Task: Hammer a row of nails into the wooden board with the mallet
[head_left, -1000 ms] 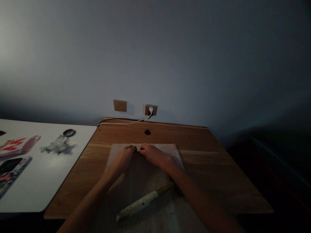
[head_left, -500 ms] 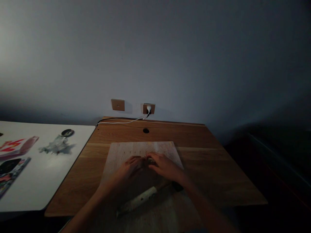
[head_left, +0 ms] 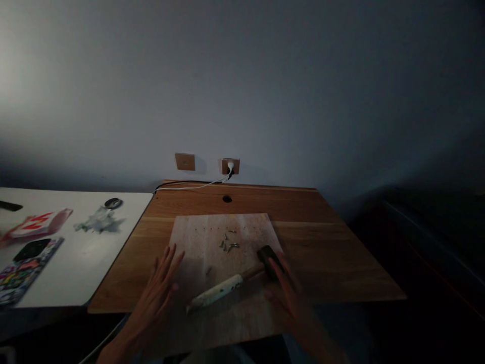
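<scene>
A pale wooden board (head_left: 197, 237) lies on a brown wooden desk (head_left: 322, 253). Several small nails (head_left: 228, 244) lie loose near the board's middle. A hammer (head_left: 231, 285) with a whitish handle and a dark head rests across the board's near part. My left hand (head_left: 159, 288) hovers at the board's left edge, fingers stretched and apart, holding nothing. My right hand (head_left: 286, 293) lies just right of the hammer head, fingers extended and empty.
A white table (head_left: 76, 263) adjoins the desk on the left, carrying a red-and-white packet (head_left: 38, 225), a crumpled clear wrapper (head_left: 96, 220) and a colourful flat item (head_left: 22, 268). Two wall sockets, one with a white cable (head_left: 197, 186), sit behind the desk. Darkness lies to the right.
Both hands pulled back from the board's middle toward me and opened, uncovering the nails. The view shifted slightly.
</scene>
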Demonstrator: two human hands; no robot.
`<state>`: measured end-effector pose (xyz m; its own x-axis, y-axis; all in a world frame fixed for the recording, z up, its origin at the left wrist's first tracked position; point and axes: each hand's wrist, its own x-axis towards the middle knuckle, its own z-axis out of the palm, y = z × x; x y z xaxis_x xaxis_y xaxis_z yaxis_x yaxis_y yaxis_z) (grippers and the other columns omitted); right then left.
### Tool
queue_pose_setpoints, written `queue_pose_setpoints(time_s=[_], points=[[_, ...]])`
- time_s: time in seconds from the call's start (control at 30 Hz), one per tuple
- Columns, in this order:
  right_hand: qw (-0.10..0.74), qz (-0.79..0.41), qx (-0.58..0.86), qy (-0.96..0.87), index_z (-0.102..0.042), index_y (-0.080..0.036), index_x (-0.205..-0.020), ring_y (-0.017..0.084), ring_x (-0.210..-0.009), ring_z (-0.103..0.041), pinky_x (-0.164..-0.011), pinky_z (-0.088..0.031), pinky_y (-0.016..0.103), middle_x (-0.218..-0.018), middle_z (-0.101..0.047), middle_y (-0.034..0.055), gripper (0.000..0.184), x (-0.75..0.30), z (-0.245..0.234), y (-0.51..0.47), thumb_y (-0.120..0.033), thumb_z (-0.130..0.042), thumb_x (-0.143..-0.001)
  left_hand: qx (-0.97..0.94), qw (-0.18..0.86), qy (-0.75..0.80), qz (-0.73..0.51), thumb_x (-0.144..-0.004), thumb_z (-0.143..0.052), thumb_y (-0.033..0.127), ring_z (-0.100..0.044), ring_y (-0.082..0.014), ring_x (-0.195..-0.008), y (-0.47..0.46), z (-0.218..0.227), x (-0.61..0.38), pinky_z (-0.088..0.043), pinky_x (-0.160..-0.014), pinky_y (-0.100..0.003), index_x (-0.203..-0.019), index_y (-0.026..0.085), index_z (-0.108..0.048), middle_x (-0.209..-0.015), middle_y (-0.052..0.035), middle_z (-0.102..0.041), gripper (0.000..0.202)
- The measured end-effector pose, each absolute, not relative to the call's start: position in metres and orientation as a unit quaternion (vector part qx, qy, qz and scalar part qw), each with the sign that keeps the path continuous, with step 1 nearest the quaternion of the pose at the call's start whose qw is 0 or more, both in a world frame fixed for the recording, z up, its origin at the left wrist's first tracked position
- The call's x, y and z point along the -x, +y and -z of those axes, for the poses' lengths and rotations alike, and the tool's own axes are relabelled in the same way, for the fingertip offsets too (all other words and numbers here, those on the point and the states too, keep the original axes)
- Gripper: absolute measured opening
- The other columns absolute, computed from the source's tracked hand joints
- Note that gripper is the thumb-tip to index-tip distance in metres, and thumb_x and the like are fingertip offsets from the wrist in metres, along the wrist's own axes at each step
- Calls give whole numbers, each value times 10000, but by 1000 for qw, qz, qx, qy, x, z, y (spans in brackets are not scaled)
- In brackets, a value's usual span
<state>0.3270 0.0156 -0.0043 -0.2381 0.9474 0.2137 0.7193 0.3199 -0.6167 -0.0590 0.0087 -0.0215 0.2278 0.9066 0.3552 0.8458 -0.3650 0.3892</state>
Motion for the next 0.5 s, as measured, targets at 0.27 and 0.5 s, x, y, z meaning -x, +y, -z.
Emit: queue_pose_setpoints(time_s=[0.27, 0.5], points=[[410, -268, 592, -640, -182, -354, -1619, 274, -1561, -167, -1251, -190, 581, -1706, -184, 23, 618, -326, 7, 14, -467, -384, -1046, -782, 46, 560, -271, -1044, -347, 407, -17, -400, -1552, 0, -4, 44, -164, -1141, -763, -1605, 339, -205, -1706, -117, -19, 583], [366, -236, 646, -627, -382, -233, -1554, 299, -1517, -308, -1250, -235, 560, -1632, -366, 106, 657, -336, 27, 11, -533, -497, -981, -833, -51, 518, -189, -990, -512, 353, -341, -319, -1494, -11, 27, 60, -176, -1208, -682, -1472, 280, -492, -1539, -110, -498, 489]])
